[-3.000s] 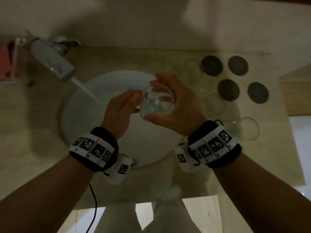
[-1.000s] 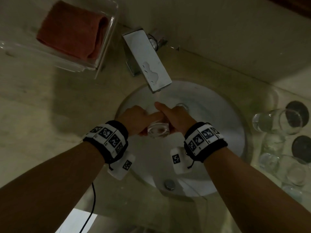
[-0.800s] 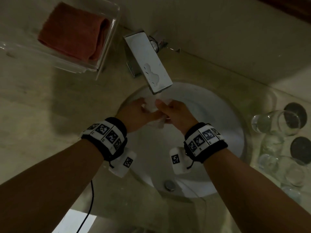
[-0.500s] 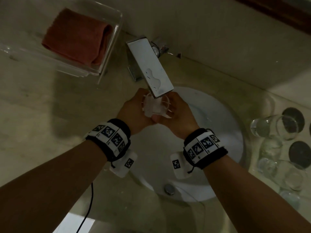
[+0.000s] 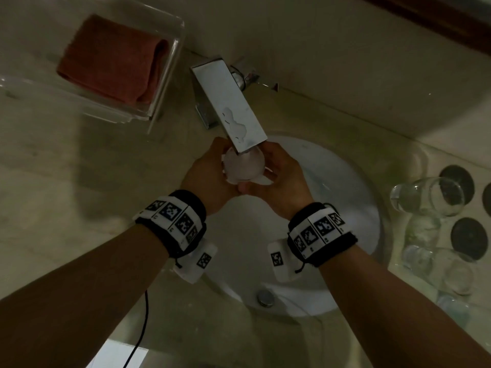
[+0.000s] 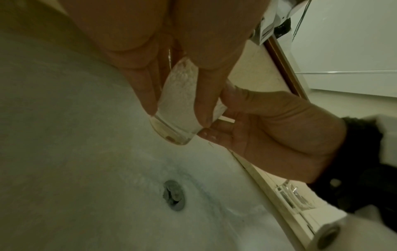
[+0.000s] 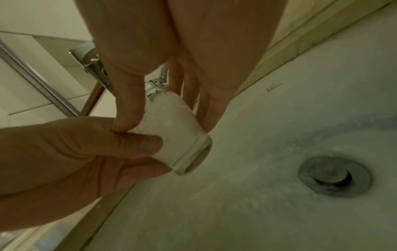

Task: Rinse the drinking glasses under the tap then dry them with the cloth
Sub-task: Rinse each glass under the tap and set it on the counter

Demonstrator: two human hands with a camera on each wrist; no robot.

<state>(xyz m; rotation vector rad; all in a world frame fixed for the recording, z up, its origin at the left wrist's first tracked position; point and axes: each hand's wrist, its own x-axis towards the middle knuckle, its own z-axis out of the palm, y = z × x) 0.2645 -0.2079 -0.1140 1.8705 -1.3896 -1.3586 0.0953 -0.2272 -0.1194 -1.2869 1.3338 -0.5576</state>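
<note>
Glass is what you hold right now: one drinking glass (image 5: 244,166) sits just under the end of the tap (image 5: 230,107), above the white sink (image 5: 345,208). Your left hand (image 5: 210,176) and your right hand (image 5: 281,181) both wrap their fingers round its sides, thumbs pressed on it, so the grip is snug on the glass. It is full of bubbly white water, and it looks tipped a little in the wrist views.

You are in the rinse part of the job, I think. This glass is getting its wash, and it has not been dried yet.

To the right of the tap, past the sink rim, more glasses (image 5: 430,197) wait by some dark round coasters (image 5: 470,239). I cannot tell which of those are already rinsed.

To the left of the tap, the red cloth (image 5: 114,62) lies folded in a clear tray (image 5: 170,75), well apart from your hands. So the drying is still left to do.
</note>
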